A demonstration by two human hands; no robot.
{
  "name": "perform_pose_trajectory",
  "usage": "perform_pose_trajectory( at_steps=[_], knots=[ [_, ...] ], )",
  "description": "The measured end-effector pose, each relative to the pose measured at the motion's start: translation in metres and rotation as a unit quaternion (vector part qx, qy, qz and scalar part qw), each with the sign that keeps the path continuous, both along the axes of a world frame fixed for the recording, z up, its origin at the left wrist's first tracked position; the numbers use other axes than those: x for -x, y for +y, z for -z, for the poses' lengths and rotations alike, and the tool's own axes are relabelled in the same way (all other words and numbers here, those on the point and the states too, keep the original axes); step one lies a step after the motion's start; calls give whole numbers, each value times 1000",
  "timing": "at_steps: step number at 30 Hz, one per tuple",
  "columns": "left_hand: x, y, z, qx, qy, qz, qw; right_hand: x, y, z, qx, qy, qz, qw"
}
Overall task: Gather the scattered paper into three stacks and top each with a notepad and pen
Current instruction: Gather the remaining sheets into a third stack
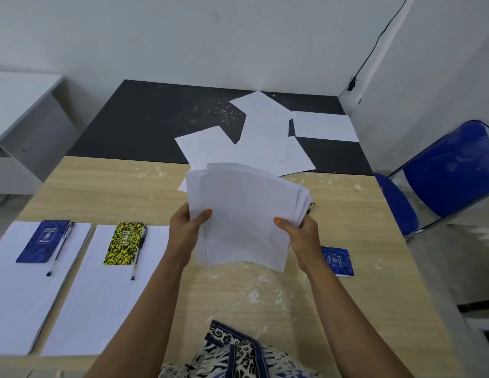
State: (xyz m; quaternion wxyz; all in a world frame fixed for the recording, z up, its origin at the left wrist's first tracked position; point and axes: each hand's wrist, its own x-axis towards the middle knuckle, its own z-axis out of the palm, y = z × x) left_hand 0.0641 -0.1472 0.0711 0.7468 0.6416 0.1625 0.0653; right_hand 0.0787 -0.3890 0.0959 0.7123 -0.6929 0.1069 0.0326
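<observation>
While both hands pinch it, thin white sheaf [246, 214] fans — unevenly.

3 notepads [337, 261], 2 pens [137, 252] (2 stacks [106, 309])

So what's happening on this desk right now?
A person holds a loose sheaf of paper above the table, left hand and right hand gripping its sides. Two stacks at left already carry a notepad and pen. More scattered sheets, a blue notepad and a partly hidden pen wait.
</observation>
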Motion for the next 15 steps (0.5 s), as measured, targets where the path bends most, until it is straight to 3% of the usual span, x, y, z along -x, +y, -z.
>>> perform_pose_trajectory(
  at_steps=[9, 15],
  knots=[
    [1, 1, 5, -52, 55, 15, 997, 2, 3, -2, 8, 19, -5, 1000],
    [2, 3, -8, -52, 9, 12, 999, 4, 0, -9, -27, -22, -19, 999]
  ],
)
